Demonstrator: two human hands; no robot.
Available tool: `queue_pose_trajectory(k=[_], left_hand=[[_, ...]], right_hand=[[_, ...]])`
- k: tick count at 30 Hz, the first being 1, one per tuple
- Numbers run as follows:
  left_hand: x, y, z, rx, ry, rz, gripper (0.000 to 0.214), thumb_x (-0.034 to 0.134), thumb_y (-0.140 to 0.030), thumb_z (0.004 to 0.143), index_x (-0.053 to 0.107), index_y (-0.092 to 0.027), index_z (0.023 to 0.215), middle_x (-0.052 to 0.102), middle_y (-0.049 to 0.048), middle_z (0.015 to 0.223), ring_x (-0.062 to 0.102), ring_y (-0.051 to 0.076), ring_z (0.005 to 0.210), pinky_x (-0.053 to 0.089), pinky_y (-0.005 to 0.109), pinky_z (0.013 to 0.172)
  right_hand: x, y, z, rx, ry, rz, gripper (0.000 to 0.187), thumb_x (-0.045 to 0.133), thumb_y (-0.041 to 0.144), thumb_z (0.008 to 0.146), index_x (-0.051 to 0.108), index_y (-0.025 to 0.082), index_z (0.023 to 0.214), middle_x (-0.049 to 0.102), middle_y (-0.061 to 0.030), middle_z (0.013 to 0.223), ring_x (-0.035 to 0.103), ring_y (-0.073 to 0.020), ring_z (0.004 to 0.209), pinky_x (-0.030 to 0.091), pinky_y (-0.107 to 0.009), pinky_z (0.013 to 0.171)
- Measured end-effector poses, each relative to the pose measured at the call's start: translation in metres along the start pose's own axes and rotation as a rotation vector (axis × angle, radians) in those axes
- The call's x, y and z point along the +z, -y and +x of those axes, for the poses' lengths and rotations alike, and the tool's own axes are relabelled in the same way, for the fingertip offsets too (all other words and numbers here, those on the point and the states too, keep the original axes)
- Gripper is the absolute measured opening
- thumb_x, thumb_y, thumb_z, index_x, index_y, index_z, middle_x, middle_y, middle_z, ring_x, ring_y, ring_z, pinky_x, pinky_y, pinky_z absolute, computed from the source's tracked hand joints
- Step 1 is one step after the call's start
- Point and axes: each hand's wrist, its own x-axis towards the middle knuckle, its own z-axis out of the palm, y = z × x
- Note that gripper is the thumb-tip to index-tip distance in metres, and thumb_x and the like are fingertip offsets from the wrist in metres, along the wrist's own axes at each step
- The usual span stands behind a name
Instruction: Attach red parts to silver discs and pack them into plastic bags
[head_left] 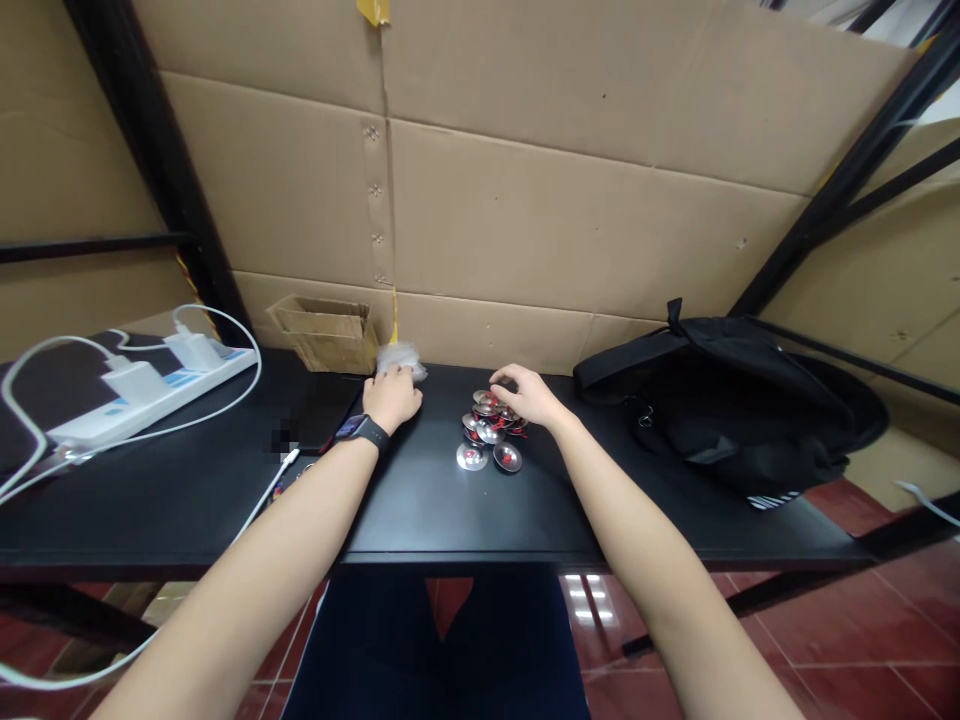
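Note:
My left hand [393, 397], wearing a black smartwatch [361, 428] at the wrist, rests against the near side of a bundle of clear plastic bags [402, 358]. Its fingers are bent a little and its thumb stands apart. My right hand [529, 394] is at the back right of a pile of small metal finger cymbals [489, 432] with red cords. The fingers curve over the pile with a gap between thumb and forefinger, and nothing shows in them. Two cymbals lie at the front of the heap, nearest me. Part of the pile is hidden behind my right hand.
On the left lie a white power strip [150, 400] with chargers, a white cable [266, 490] and a dark flat device [322, 405]. An open cardboard box [330, 335] stands at the back. A black backpack [720, 400] takes up the right side of the black table [465, 525].

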Motion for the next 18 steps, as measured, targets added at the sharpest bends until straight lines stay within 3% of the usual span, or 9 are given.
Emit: queue_pose_trajectory(k=[6, 12, 18], left_hand=[[-0.008, -0.01, -0.01, 0.063, -0.068, -0.006, 0.044, 0.051, -0.036, 0.089, 0.06, -0.018, 0.128, 0.062, 0.0179, 0.131, 0.056, 0.037, 0.118, 0.044, 0.048, 0.094], [-0.01, -0.013, -0.011, 0.085, -0.039, -0.037, 0.044, 0.052, -0.034, 0.088, 0.06, -0.021, 0.129, 0.061, 0.0152, 0.135, 0.056, 0.035, 0.121, 0.044, 0.047, 0.096], [-0.005, -0.009, -0.008, 0.054, -0.035, -0.034, 0.052, 0.053, -0.035, 0.087, 0.054, -0.019, 0.137, 0.048, 0.0176, 0.152, 0.052, 0.036, 0.128, 0.04, 0.052, 0.103]], right_hand=[[-0.014, 0.007, -0.009, 0.036, 0.168, 0.091, 0.018, 0.071, 0.033, 0.084, 0.076, 0.022, 0.098, 0.075, -0.0037, 0.095, 0.067, -0.0184, 0.081, 0.051, -0.03, 0.076], [-0.011, 0.011, -0.009, -0.034, 0.164, 0.054, 0.016, 0.074, 0.032, 0.083, 0.079, 0.022, 0.095, 0.076, -0.0055, 0.101, 0.069, -0.0207, 0.09, 0.051, -0.031, 0.081], [-0.006, 0.006, -0.008, -0.055, 0.176, 0.027, 0.013, 0.071, 0.03, 0.086, 0.079, 0.022, 0.091, 0.075, -0.0062, 0.103, 0.07, -0.0213, 0.092, 0.051, -0.032, 0.083]])
